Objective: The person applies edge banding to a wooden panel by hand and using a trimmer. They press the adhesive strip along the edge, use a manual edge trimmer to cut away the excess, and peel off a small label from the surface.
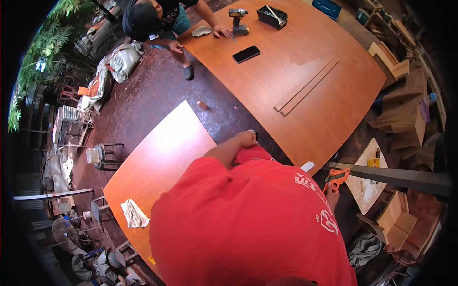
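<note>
My left hand (246,139) is curled in front of my red shirt, close to the near left edge of a large orange-brown wood panel (315,43). Whatever its fingers hold, if anything, is hidden. On the right, beside the panel's near corner, my right hand (332,195) grips an orange hand tool (337,178) with dark parts; its exact kind cannot be made out. A small white piece (307,166) lies at that corner. Two thin wooden strips (305,88) rest side by side on the panel. My torso covers much of the lower middle.
A co-worker (164,16) leans at the panel's far left, one hand by a cordless drill (238,21). A phone (246,54) and black tray (272,16) lie nearby. Another panel (167,148) at left bears a white cloth (134,213). A dark beam (400,177) juts in from the right.
</note>
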Demonstrator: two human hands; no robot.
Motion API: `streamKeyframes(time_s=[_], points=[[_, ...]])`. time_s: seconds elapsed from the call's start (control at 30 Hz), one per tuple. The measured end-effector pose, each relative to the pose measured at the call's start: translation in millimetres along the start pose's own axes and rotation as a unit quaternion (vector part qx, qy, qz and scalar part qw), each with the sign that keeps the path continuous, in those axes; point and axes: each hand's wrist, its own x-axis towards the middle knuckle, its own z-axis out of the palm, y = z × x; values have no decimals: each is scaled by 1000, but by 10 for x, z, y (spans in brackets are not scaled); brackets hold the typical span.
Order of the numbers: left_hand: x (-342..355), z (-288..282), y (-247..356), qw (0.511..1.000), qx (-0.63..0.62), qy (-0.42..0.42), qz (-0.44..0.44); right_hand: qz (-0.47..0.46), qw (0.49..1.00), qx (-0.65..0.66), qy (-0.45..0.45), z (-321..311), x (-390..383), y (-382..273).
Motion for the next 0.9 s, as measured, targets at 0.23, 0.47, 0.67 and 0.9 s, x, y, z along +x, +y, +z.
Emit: streamKeyframes(time_s=[0.23, 0.47, 0.67, 0.9], points=[[4, 17, 25, 999, -44, 2, 8, 12, 994, -105, -25, -190, -125, 504], [18, 6, -8, 999, -36, 27, -2, -61, 987, -144, -36, -392, -165, 1167], [155, -52, -34, 999, -46, 4, 10, -54, 994, -96, -29, -359, -158, 1286], [234, -93, 42, 999, -25, -6, 23, -44, 993, -102, -32, -244, -209, 945]])
